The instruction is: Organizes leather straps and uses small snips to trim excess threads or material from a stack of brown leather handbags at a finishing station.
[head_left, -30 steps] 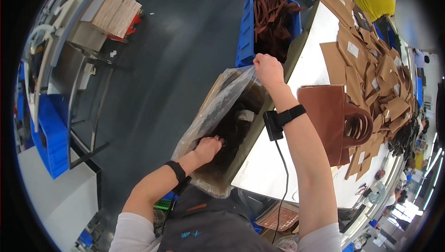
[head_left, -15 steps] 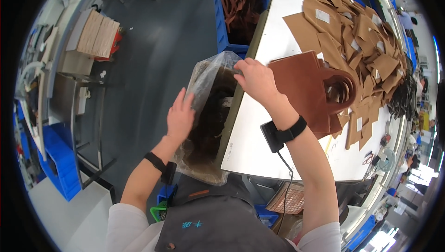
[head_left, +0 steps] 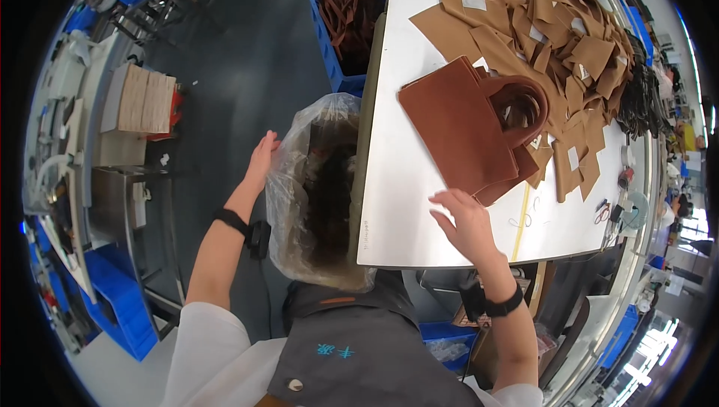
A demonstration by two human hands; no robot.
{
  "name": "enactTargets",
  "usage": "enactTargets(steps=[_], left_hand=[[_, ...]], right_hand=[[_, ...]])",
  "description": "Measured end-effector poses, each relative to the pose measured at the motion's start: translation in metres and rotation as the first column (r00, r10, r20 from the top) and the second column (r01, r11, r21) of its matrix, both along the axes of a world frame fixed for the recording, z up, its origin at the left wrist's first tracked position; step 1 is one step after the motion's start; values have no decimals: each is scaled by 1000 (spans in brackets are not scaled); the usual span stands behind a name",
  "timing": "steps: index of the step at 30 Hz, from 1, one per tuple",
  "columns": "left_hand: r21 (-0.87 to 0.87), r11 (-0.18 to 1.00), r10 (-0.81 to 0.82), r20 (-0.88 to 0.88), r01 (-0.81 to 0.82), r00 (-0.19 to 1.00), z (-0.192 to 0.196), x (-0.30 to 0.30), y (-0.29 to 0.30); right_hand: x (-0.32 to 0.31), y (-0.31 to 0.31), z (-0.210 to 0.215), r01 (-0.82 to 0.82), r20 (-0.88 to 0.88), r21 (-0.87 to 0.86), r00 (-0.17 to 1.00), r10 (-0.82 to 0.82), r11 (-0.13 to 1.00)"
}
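A clear plastic liner bag (head_left: 288,205) lines a container beside the table's left edge, its mouth spread wide over a dark interior. My left hand (head_left: 262,160) is at the liner's left rim with fingers stretched out; whether it touches the plastic I cannot tell. Over the white tabletop, my right hand (head_left: 466,221) is open, thumb apart from the fingers, just short of the lower edge of a stack of reddish-brown leather handbags (head_left: 457,126). Their looped handles (head_left: 524,107) point to the right. Nothing shows in either hand.
Brown leather pieces (head_left: 524,25) with white labels are heaped across the far table (head_left: 397,205). Past the liner, a blue crate (head_left: 329,55) holds dark brown strips. Left stands a metal bench with stacked boards (head_left: 142,100). Scissors (head_left: 601,212) lie at the table's right.
My right hand has left the liner's upper rim and moved down and right over the table. My left hand has moved outward left, and the liner's mouth is wider. The view has shifted.
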State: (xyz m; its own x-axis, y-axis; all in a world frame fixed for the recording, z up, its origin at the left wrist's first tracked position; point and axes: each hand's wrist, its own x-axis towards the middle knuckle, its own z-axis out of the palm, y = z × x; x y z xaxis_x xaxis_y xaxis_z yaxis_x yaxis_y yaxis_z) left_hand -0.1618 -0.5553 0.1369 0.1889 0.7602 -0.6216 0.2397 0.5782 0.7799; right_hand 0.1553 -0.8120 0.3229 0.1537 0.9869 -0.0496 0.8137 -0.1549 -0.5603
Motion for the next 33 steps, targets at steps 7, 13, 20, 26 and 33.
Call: enactTargets(steps=[7, 13, 20, 26, 33], left_hand=[[135, 947, -271, -148, 291, 951, 2, 42, 46], [260, 905, -283, -226, 337, 932, -33, 35, 63], [127, 932, -238, -496, 341, 835, -145, 1, 98], [-36, 917, -395, -224, 397, 891, -113, 19, 87], [270, 829, -326, -475, 489, 817, -67, -46, 51]], right_hand=[[-13, -85, -1, 224, -73, -212, 967, -244, 951], [-15, -143, -11, 366, -53, -320, 914, -402, 874], [-22, -173, -26, 431, -25, -358, 882, -470, 828], [-25, -203, -53, 499, 31, -489, 830, -557, 716], [-54, -174, -75, 240, -154, -602, 901, -406, 761]])
